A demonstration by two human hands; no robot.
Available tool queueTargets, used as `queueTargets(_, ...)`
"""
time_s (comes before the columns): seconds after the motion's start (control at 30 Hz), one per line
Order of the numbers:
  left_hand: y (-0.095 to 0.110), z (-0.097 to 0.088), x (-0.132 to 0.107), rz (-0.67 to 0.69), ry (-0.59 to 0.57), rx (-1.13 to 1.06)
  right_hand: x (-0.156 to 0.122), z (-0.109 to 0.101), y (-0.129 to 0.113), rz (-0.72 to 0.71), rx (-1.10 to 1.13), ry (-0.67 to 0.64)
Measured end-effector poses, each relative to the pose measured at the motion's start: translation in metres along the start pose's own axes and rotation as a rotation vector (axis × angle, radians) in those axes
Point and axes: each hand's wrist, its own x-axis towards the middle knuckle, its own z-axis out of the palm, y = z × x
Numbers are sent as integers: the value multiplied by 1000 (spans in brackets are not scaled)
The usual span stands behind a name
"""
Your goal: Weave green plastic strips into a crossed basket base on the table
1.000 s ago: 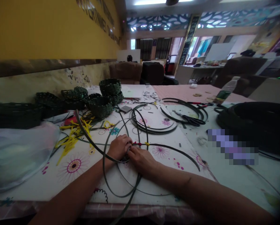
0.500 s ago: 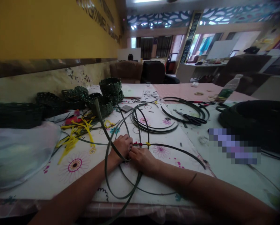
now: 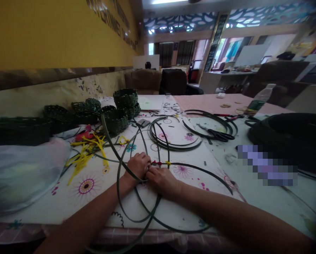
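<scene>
My left hand [image 3: 139, 165] and my right hand [image 3: 162, 180] meet at the middle of the table, fingers closed and pressed together. Between them they pinch dark green weaving strips [image 3: 118, 192], which loop out to the left, toward me and away. The exact spot of the pinch is hidden by my fingers. Just beyond my right hand, a red tie [image 3: 156, 163] and a yellow tie [image 3: 168, 163] sit where strips cross. One strip [image 3: 208, 171] curves off to the right.
Woven dark green baskets [image 3: 125, 98] stand at the back left. Yellow strips [image 3: 81, 162] and a plastic bag [image 3: 23, 176] lie on the left. Coiled strips [image 3: 174, 144], scissors [image 3: 218, 135], a bottle [image 3: 261, 98] and a large dark coil [image 3: 287, 137] lie beyond and right.
The loose strip loops have shifted slightly, the upright end at left leaning further left and the lower right loop dropping nearer me. Both hands keep their grip in nearly the same place.
</scene>
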Motion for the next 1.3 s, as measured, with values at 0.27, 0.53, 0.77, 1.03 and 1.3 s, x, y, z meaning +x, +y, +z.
queueTargets(0.27, 4, 0, 0, 10, -47, 117, 1, 1, 1, 18, -1, -31)
queueTargets(0.53, 9, -5, 1, -49, -84, 115, 0, 0, 4, -82, 8, 2)
queueTargets(0.77, 11, -8, 1, -71, -99, 125, -1, 1, 4, -127, 0, 48)
queueTargets(1.03, 11, -8, 0, -50, -87, 145, -1, 0, 3, -165, 16, 68)
queueTargets(1.3, 9, -6, 0, -39, -94, 136, -2, -3, 3, -195, 20, 54)
